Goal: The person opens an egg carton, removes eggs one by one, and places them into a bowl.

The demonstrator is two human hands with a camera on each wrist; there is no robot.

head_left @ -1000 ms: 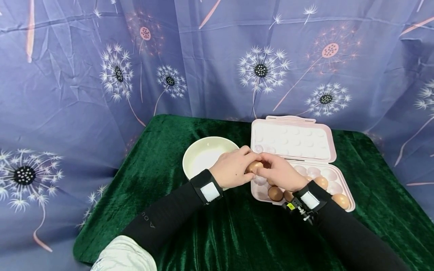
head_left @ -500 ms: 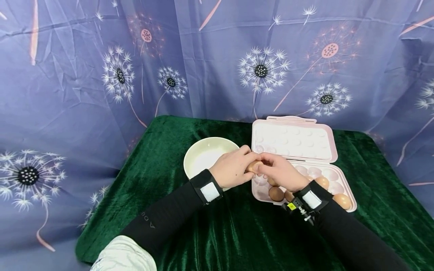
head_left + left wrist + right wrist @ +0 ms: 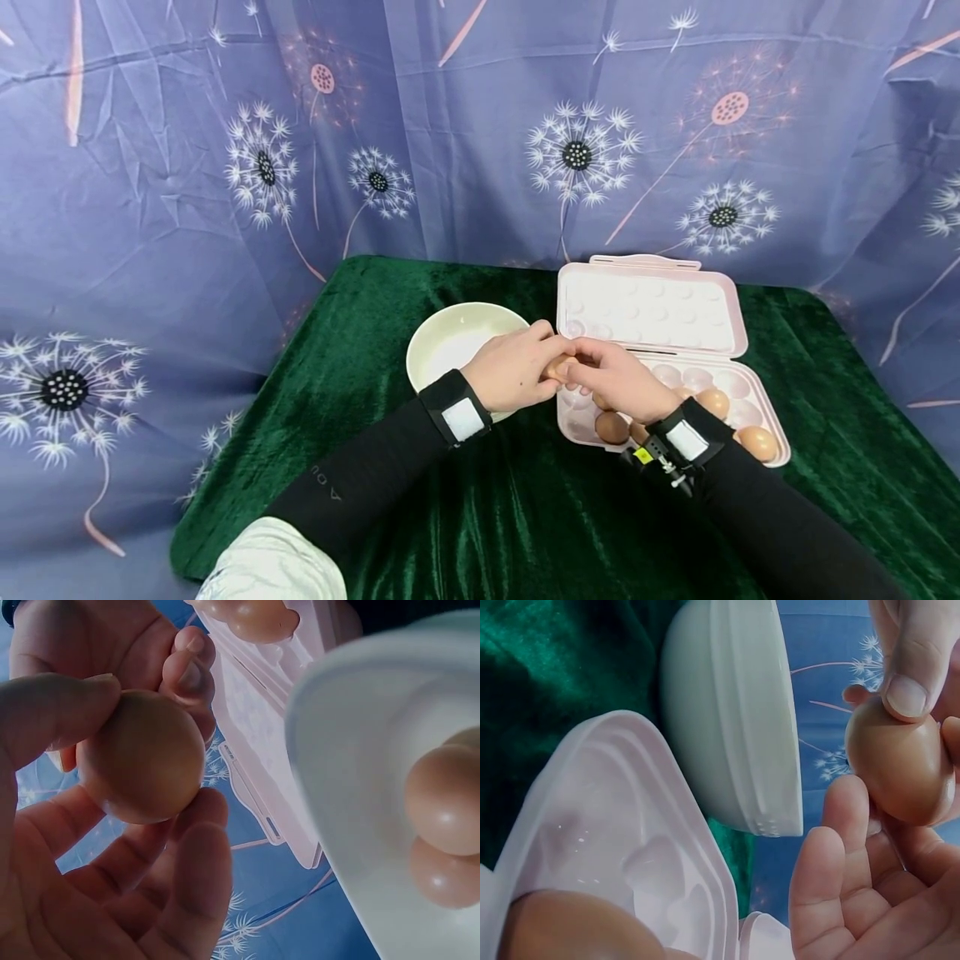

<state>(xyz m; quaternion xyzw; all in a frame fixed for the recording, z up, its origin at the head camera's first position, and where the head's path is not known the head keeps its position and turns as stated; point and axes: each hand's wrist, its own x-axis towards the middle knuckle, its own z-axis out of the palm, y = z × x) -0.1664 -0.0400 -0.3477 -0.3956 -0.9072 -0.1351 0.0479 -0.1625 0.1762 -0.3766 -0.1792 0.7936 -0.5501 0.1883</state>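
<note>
A brown egg [image 3: 557, 367] is held between both hands, above the gap between a bowl and an egg carton. My left hand [image 3: 510, 372] grips it from the left; in the left wrist view the thumb lies on top of the egg [image 3: 142, 761] with fingers beneath. From the other side my right hand [image 3: 626, 385] pinches the same egg, its thumb pressing the shell [image 3: 900, 761] in the right wrist view. The pale bowl [image 3: 438, 329] stands partly behind the left hand. Inside it, eggs [image 3: 448, 801] show in the left wrist view.
A pink egg carton [image 3: 648, 312] lies with its lid raised, under and behind the right hand. Several brown eggs [image 3: 612, 427] sit in its cups, some hidden by the right arm. Dark green velvet cloth [image 3: 465, 508] covers the table; a patterned blue curtain [image 3: 480, 167] hangs behind.
Both hands stay almost in place around the egg. The right thumb has shifted slightly left over the shell, and less of the egg shows in the head view.
</note>
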